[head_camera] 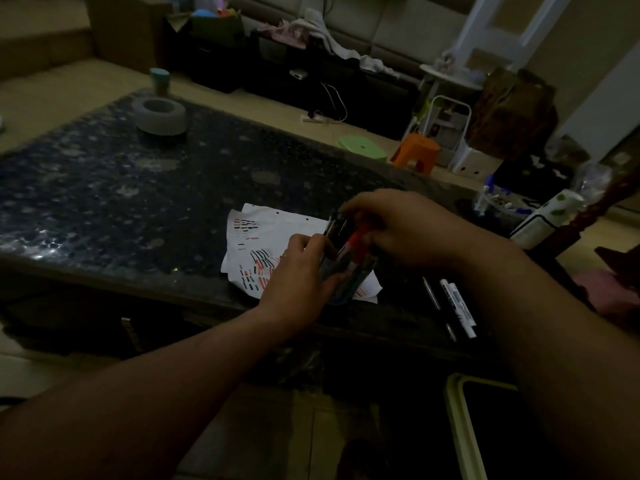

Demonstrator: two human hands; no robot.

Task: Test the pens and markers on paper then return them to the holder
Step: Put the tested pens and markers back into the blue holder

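- Paper [273, 230]: on the desk [104, 188], striped red and black, lying under the holder.
- Left hand [298, 271]: fingers wrapped round the holder [337, 277]; should keep it braced upright.
- Right hand [398, 226]: fingers clamped on the pens [357, 238] standing in the holder; lower them straight.
- Loose markers [459, 308]: on the desk, still to return.

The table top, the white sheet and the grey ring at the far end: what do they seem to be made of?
Table top: probably glass or polished stone, glossy; bright reflections lie over a dark speckled pattern. Sheet: thin matte paper; punched holes, ink strokes, lifted edges. Grey ring: perhaps concrete or ceramic, matte; even dull grey, no shine. Dim light leaves this open.
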